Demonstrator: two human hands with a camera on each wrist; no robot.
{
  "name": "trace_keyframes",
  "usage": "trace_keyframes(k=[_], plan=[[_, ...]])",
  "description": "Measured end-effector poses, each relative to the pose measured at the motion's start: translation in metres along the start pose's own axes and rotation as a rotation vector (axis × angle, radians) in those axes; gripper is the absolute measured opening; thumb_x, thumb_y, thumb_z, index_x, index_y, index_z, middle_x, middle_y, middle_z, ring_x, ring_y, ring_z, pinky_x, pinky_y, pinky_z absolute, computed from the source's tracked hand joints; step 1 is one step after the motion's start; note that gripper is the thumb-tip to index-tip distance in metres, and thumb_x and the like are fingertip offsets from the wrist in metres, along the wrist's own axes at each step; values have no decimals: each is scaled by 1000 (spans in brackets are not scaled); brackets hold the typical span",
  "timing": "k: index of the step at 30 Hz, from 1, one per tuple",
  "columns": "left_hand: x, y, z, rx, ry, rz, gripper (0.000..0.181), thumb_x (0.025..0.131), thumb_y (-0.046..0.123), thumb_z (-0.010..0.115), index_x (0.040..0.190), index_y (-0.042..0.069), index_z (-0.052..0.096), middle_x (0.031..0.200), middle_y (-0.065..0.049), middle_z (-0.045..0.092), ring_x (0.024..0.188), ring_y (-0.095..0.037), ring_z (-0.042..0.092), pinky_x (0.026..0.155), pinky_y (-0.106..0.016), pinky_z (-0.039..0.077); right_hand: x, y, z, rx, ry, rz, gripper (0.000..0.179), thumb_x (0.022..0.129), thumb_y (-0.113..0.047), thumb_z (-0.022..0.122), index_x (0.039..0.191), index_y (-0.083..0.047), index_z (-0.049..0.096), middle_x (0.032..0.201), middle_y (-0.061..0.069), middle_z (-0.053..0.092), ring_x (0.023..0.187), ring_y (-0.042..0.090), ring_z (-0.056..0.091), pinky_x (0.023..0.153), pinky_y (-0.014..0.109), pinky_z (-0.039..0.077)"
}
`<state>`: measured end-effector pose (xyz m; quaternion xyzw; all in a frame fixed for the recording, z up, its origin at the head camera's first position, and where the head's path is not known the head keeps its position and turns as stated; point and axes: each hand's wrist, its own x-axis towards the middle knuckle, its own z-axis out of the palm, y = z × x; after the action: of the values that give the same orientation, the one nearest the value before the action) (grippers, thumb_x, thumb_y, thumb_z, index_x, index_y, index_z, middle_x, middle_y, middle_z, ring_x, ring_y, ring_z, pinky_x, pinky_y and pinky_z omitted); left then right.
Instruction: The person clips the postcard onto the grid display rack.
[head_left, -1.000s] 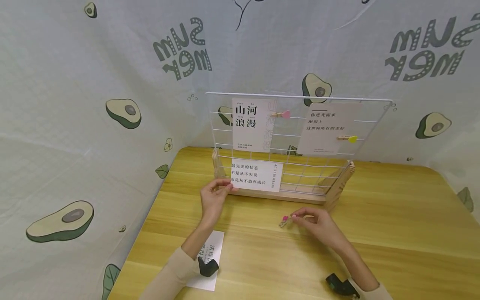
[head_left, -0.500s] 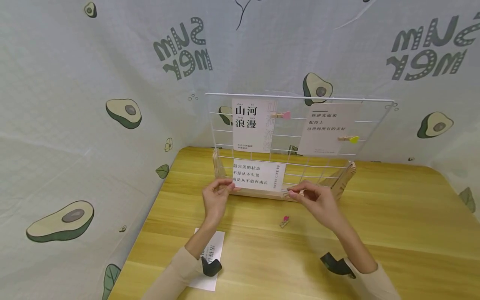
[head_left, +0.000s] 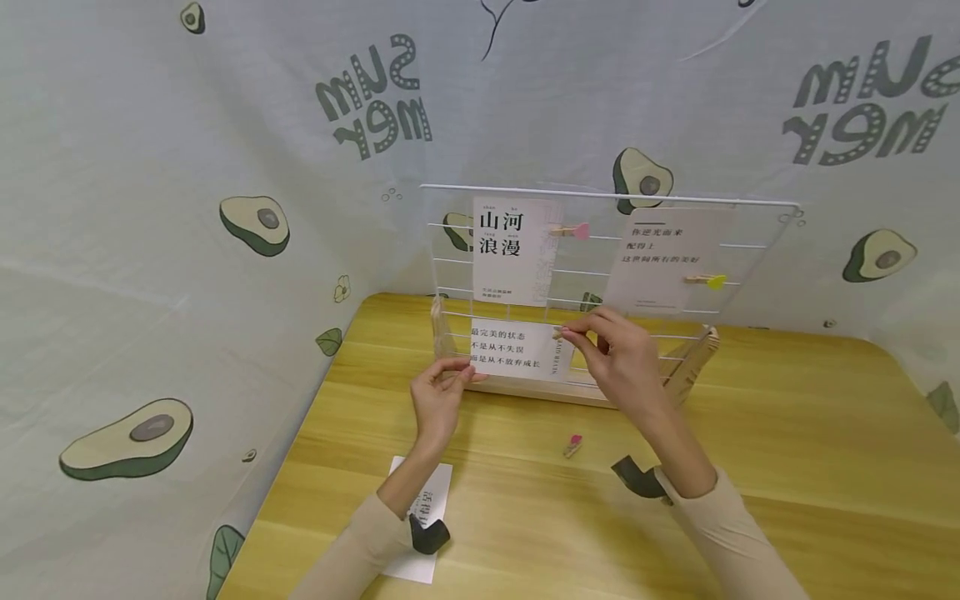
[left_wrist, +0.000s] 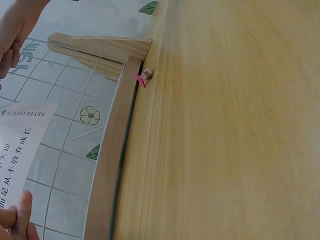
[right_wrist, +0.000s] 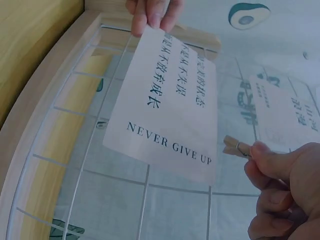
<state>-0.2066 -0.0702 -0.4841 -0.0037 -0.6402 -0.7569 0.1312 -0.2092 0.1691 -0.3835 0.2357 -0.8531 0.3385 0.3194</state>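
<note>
My left hand [head_left: 437, 406] pinches the lower left corner of a white card [head_left: 510, 350] and holds it against the lower part of a white wire grid [head_left: 637, 342]. In the right wrist view the card reads "NEVER GIVE UP" along one end. Between the thumb and forefinger of my right hand [head_left: 628, 360] is a small wooden clothespin [right_wrist: 237, 147]. Its tip is close to the card's right edge; whether it touches the card I cannot tell. Another clothespin, with a pink heart [head_left: 573, 446], lies on the table in front of the grid.
Higher on the grid hang two cards, the left one [head_left: 510, 271] with a pink-heart clothespin [head_left: 572, 231], the right one [head_left: 660, 250] with a yellow-heart clothespin [head_left: 705, 281]. A further card [head_left: 416, 567] lies under my left forearm. Behind stands an avocado-print curtain [head_left: 525, 100].
My right hand has picked up a clothespin from beside the pink-heart one on the table and risen with it to the card's right edge. My left hand keeps holding the card.
</note>
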Motion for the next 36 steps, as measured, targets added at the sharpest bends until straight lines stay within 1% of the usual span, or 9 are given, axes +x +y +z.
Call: trace_keyframes(k=[3, 6, 8, 13, 21, 26, 29, 32, 36], plan=[[0, -1, 0, -8, -3, 9, 14, 93, -3, 72, 106, -8, 73, 106, -28, 71, 89, -41, 77, 47, -13, 25, 3, 0, 6, -52, 28, -33, 7, 84, -3, 83, 86, -5, 76, 78, 4, 66, 56, 4, 33, 52, 17, 27], [0, -2, 0, -1, 4, 17, 14, 93, -4, 71, 106, -9, 72, 108, -27, 71, 89, -40, 78, 51, -11, 33, 6, 0, 10, -77, 37, -26, 7, 86, -5, 82, 85, -6, 75, 78, 3, 65, 57, 5, 35, 52, 18, 26], [1, -3, 1, -1, 10, 22, 14, 93, -5, 71, 106, -9, 72, 108, -27, 71, 89, -40, 78, 59, -9, 45, 8, 0, 11, -88, 32, -17, 6, 86, -7, 82, 85, -7, 75, 77, 2, 65, 57, 6, 36, 52, 18, 26], [0, -6, 3, 0, 24, 19, 13, 92, -6, 72, 105, -8, 73, 107, -27, 72, 88, -40, 77, 71, -17, 58, 11, 1, 14, -114, 8, -13, 6, 85, -9, 82, 85, -8, 77, 75, 2, 65, 55, 7, 37, 50, 20, 26], [1, -7, 4, 8, 37, 31, 13, 93, -4, 71, 106, -8, 72, 107, -26, 73, 89, -38, 78, 65, -15, 55, 17, -4, 16, -190, -24, -9, 6, 85, -11, 83, 86, -7, 79, 74, 2, 68, 52, 5, 35, 48, 23, 26], [1, -9, 7, 10, 55, 60, 13, 93, -4, 71, 106, -8, 72, 104, -27, 73, 88, -39, 78, 63, -13, 54, 21, -7, 17, -220, -49, 0, 8, 84, -13, 84, 88, -6, 81, 76, 4, 71, 51, 13, 49, 46, 23, 28], [0, -10, 9, 33, 68, 107, 13, 94, -5, 70, 106, -8, 71, 99, -29, 73, 82, -45, 76, 47, -10, 40, 22, -8, 17, -237, -66, 4, 9, 85, -13, 83, 88, -5, 81, 77, 6, 73, 52, 20, 59, 45, 24, 30], [0, -11, 11, 71, 73, 148, 13, 94, -6, 68, 107, -8, 71, 100, -28, 72, 82, -48, 74, 41, -11, 27, 24, -9, 17, -255, -82, 9, 9, 85, -13, 83, 88, -5, 82, 79, 7, 76, 54, 24, 63, 45, 25, 32], [-1, -12, 12, 124, 59, 175, 16, 94, -7, 68, 109, -6, 73, 107, -24, 68, 94, -43, 75, 54, -8, 44, 25, -9, 17, -270, -104, 16, 10, 86, -13, 82, 91, -4, 83, 82, 9, 79, 55, 25, 65, 44, 25, 32]])
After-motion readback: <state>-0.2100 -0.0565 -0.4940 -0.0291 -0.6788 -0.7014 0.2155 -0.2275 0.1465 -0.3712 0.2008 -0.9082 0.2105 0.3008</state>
